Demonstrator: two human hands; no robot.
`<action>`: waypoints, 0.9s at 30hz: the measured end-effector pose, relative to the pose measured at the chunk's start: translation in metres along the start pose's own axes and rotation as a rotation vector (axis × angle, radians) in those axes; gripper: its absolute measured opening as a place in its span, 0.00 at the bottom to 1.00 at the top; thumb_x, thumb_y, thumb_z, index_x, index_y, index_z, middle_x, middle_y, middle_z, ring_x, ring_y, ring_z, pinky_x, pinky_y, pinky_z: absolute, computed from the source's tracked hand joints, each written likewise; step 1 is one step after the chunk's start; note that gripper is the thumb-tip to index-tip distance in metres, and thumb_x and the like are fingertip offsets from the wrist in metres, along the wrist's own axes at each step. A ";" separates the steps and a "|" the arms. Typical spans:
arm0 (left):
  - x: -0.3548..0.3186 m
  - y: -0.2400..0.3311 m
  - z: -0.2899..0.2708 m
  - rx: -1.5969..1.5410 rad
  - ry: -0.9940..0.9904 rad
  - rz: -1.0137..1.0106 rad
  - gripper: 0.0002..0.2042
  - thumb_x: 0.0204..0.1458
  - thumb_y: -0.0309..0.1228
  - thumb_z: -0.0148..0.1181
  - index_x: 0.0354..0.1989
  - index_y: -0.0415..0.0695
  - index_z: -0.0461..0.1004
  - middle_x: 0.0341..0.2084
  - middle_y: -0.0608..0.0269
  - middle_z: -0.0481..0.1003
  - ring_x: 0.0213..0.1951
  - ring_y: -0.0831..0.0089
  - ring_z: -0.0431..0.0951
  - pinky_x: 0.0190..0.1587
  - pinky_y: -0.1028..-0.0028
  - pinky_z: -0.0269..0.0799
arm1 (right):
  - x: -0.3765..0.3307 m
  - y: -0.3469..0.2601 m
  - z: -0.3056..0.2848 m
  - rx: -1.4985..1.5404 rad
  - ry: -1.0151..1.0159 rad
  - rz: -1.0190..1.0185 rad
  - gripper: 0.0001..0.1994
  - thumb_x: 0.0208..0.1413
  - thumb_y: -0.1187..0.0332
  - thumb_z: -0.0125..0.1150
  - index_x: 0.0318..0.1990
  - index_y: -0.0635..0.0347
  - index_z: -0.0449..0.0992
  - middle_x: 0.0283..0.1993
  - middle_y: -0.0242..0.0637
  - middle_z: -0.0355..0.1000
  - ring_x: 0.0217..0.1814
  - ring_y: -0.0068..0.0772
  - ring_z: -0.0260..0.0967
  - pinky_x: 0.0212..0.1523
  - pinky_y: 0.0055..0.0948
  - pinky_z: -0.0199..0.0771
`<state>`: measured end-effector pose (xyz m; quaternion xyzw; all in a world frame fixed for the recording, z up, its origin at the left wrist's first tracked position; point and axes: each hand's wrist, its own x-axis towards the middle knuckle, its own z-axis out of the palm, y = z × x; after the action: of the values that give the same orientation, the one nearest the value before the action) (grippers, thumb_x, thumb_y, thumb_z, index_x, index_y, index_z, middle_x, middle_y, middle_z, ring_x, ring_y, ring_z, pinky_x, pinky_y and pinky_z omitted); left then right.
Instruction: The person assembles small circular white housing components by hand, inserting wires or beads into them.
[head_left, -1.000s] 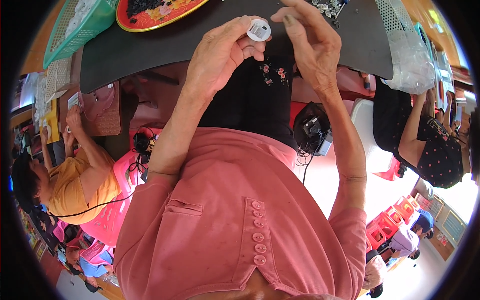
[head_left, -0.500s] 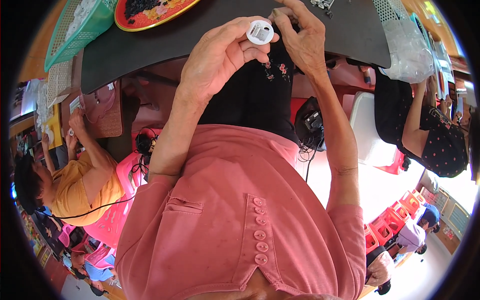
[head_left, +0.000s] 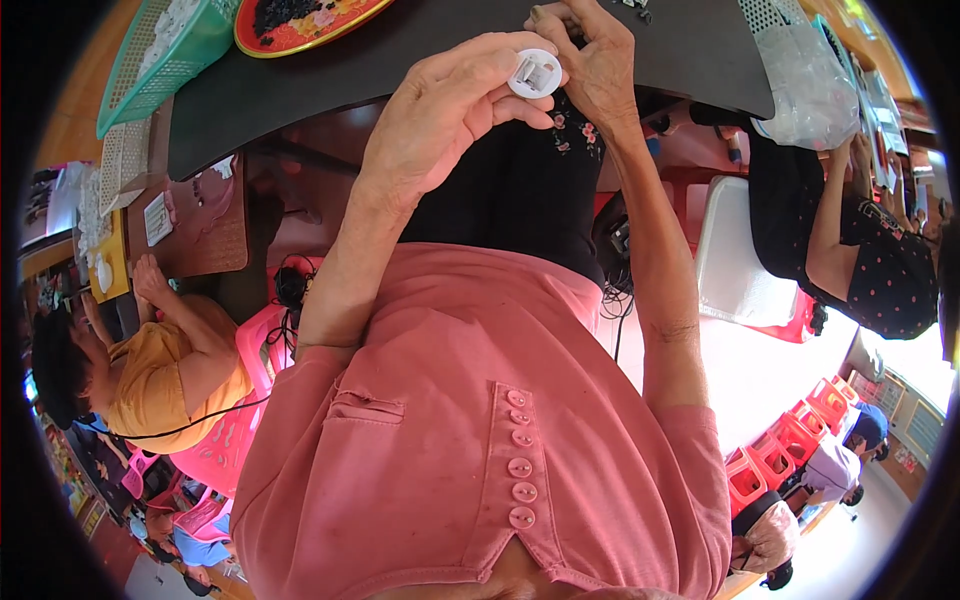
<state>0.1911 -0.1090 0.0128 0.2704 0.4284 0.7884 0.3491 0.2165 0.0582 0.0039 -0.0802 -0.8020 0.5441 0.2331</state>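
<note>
A small round white plastic piece (head_left: pixel 535 74) with a recessed middle and what look like metal strips inside is gripped between the thumb and fingers of my left hand (head_left: pixel 425 120). Its open face is turned toward me. Just right of it, my right hand (head_left: pixel 597 75) is closed, thumb against the curled fingers. Whatever those fingers hold, if anything, is hidden. Both hands are over the near edge of the dark table (head_left: pixel 300 100).
At the far left stand a red patterned tray (head_left: pixel 300 46) bearing small black parts and a green basket (head_left: pixel 165 85) of white pieces. Loose metallic parts (head_left: pixel 640 10) lie far right. A clear plastic bag (head_left: pixel 805 95) hangs by the right corner. Other people sit on both sides.
The white piece and my left hand have shifted slightly right. My right hand has moved a little left and farther away. On the left, the person in yellow has brought their hands together.
</note>
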 end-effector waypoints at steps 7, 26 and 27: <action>0.007 -0.004 -0.002 -0.033 0.027 -0.029 0.18 0.63 0.31 0.41 0.53 0.29 0.65 0.44 0.43 0.73 0.40 0.69 0.77 0.45 0.72 0.75 | -0.001 0.008 -0.003 -0.031 0.017 -0.125 0.15 0.55 0.73 0.56 0.51 0.61 0.73 0.32 0.30 0.73 0.30 0.18 0.67 0.33 0.19 0.69; 0.013 -0.014 -0.012 -0.012 0.176 -0.054 0.15 0.61 0.29 0.47 0.51 0.31 0.69 0.39 0.55 0.74 0.39 0.69 0.77 0.43 0.70 0.77 | -0.015 0.024 -0.007 0.302 -0.128 -0.191 0.10 0.49 0.75 0.65 0.41 0.63 0.78 0.30 0.28 0.73 0.31 0.16 0.67 0.35 0.16 0.68; 0.013 -0.014 -0.013 -0.051 0.172 -0.067 0.15 0.61 0.29 0.47 0.50 0.30 0.69 0.39 0.54 0.74 0.39 0.69 0.77 0.43 0.69 0.77 | -0.015 0.021 -0.005 0.319 -0.126 -0.164 0.10 0.50 0.76 0.64 0.41 0.63 0.78 0.30 0.28 0.73 0.31 0.15 0.67 0.35 0.15 0.67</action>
<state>0.1779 -0.1000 -0.0039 0.1784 0.4455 0.8071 0.3441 0.2291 0.0652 -0.0182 0.0574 -0.7222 0.6477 0.2358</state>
